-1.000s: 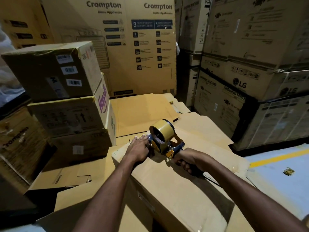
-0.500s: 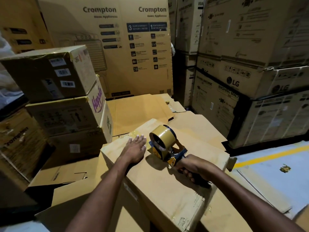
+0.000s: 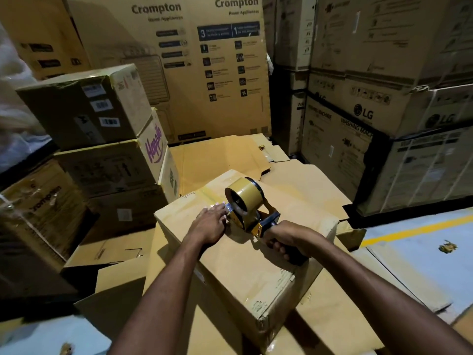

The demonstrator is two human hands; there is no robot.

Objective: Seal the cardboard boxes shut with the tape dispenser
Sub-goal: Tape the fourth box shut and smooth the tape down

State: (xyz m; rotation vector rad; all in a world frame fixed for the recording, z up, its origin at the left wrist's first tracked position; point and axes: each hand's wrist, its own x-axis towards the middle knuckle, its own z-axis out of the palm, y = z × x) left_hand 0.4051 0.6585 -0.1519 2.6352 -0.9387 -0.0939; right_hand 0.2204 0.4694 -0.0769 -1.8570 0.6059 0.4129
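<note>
Halfway through taping cardboard box (image 3: 243, 275), with left grip (image 3: 211, 221) spread flat on its top and right grip (image 3: 286, 239) clenched round tape dispenser (image 3: 244, 204), probably pull nearward next.

Dim warm light, blurred warped edges

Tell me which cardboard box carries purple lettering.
The middle box of the left stack, beneath the barcode-labelled box: it has purple script on its end face. No other box in view shows purple.

"Crompton" twice on tall carton (image 3: 204, 60) at back; "LG", "WASHING MACHINE" on right cartons (image 3: 358, 124); purple "Happilo" on left stacked box (image 3: 153, 147).
</note>
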